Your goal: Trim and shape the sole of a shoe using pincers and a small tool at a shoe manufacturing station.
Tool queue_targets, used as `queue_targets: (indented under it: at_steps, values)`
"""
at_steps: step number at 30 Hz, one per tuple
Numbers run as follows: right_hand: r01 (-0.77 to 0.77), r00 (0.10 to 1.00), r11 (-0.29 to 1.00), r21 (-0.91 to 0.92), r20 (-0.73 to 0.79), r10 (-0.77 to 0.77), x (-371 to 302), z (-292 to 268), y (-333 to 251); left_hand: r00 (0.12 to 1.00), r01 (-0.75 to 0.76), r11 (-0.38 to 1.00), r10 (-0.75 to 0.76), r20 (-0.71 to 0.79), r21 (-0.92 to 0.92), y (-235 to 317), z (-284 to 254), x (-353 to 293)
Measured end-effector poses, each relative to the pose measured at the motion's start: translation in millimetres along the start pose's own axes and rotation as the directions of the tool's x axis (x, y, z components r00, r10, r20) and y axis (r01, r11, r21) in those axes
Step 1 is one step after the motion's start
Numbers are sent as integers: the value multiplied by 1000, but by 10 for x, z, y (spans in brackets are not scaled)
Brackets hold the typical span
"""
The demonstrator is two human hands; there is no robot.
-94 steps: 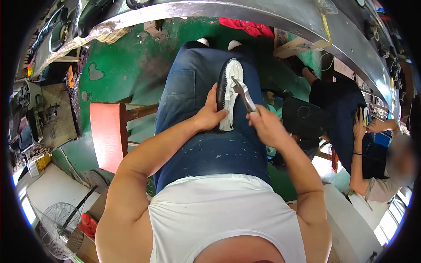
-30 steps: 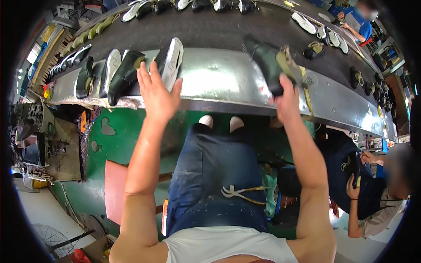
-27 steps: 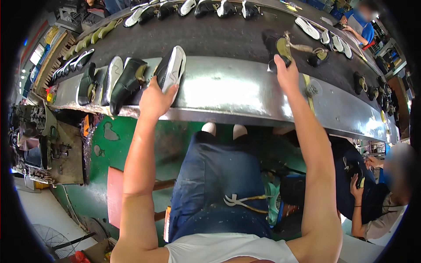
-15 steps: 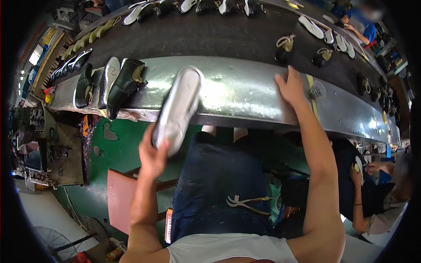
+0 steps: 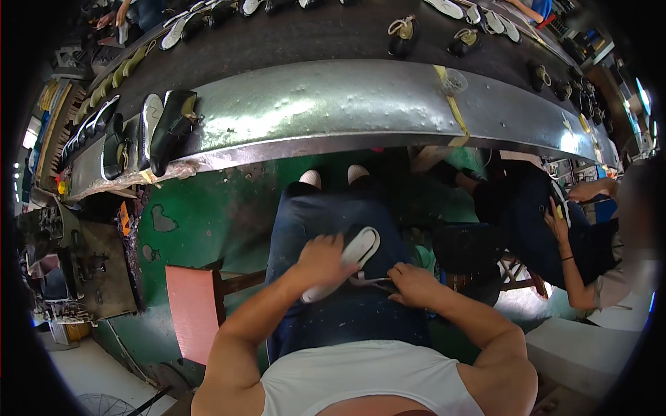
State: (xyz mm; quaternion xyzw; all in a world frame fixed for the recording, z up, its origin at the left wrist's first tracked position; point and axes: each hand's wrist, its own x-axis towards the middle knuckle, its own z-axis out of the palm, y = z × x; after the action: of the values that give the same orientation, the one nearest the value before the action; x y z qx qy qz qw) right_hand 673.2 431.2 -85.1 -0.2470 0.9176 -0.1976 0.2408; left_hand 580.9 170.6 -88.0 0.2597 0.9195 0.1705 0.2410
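Observation:
A white shoe [image 5: 349, 258] lies sole-up across my lap on my blue jeans [image 5: 326, 229]. My left hand [image 5: 320, 258] grips it around the middle. My right hand [image 5: 411, 284] rests next to the shoe's near end, fingers pinched on a thin metal tool [image 5: 371, 281] and a lace end. Above my knees runs the metal edge of a conveyor [image 5: 347, 111] with a dark belt.
Black and white shoes [image 5: 149, 132] stand in a row at the conveyor's left edge; more shoes ride the belt [image 5: 402, 38]. A red stool [image 5: 191, 312] stands at my left. Another person [image 5: 576, 236] sits at my right. The floor is green.
My left hand took a white shoe off the conveyor edge and brought it down to my lap. My right hand came back from the belt to the lap.

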Motion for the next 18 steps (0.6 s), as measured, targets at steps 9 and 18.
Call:
queue_targets:
  at_steps: [9, 18]
  values:
    - [-348, 937, 589, 729, 267, 223, -309, -237, 374, 996, -12, 233, -85, -33, -973, -448, 11, 666]
    - [-160, 987, 679, 717, 99, 128, 84, -445, -293, 941, -249, 158, -195, -277, -956, -484, -75, -123]
